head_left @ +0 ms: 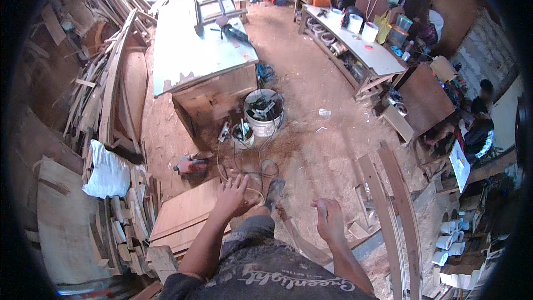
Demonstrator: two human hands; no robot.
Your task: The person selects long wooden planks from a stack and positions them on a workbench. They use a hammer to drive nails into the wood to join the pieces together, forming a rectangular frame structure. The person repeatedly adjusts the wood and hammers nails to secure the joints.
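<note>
My left hand (232,193) is spread open in the air above a stack of flat wooden boards (186,215), holding nothing. My right hand (328,219) hangs loosely curled with nothing in it, over the sawdust floor near a long curved wooden strip (300,244). My foot in a dark shoe (273,190) steps forward between the hands. A cable (250,173) loops across the floor just ahead of it.
A large workbench (194,50) stands ahead left, with a white bucket (264,112) and a smaller pail (243,133) beside it. An orange power tool (190,165) lies on the floor. Timber piles (105,89) line the left; curved planks (391,211) lean right. A person (478,128) sits far right.
</note>
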